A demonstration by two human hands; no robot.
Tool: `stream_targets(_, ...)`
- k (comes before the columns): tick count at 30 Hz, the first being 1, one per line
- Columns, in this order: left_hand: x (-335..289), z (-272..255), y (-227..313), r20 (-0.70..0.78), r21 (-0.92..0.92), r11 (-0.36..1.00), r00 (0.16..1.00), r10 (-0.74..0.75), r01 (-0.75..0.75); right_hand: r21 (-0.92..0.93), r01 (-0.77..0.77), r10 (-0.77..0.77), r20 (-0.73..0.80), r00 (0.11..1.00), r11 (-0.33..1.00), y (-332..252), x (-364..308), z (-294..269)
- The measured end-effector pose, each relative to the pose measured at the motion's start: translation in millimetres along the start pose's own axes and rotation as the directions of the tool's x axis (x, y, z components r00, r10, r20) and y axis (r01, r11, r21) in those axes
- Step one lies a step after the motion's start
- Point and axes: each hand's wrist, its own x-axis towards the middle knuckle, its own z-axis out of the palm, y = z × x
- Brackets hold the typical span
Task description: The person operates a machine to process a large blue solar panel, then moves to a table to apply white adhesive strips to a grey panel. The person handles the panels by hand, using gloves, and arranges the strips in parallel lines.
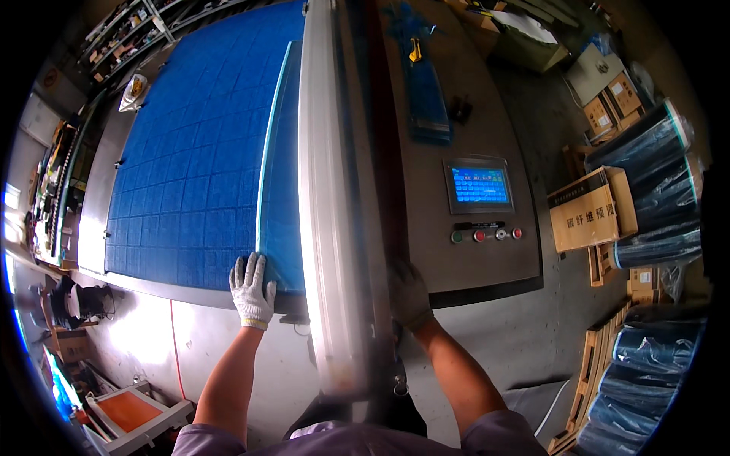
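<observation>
blue sheet point(186, 167), gridded with lines, flat

The left glove point(252, 292) looks like matt, rough knitted cloth, the blue sheeting point(182, 175) like creased plastic. Across from me, glossy clear plastic wraps the rolls point(652, 205); the carton point(584, 216) is matt cardboard, the pallet point(591, 368) bare wood.

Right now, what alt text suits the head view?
A gloved left hand lies at the near edge of a blue surface; across a long white bar is the shadowed right hand, with a lit screen farther right.
</observation>
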Motion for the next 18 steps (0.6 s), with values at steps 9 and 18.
stream_targets(9, 0.2, -2.8, 0.5, -0.011, -0.003, 1.000, 1.000, -0.002, 0.002, -0.101, -0.555, 0.510, -0.287, 0.811, 0.826, 72.1, -19.0, -17.3)
stream_targets(18, -0.2, -7.0, -1.4, -0.026, -0.024, 1.000, 1.000, -0.012, 0.011, -0.110, -0.723, 0.658, -0.340, 0.672, 0.682, 65.2, -2.2, -14.9)
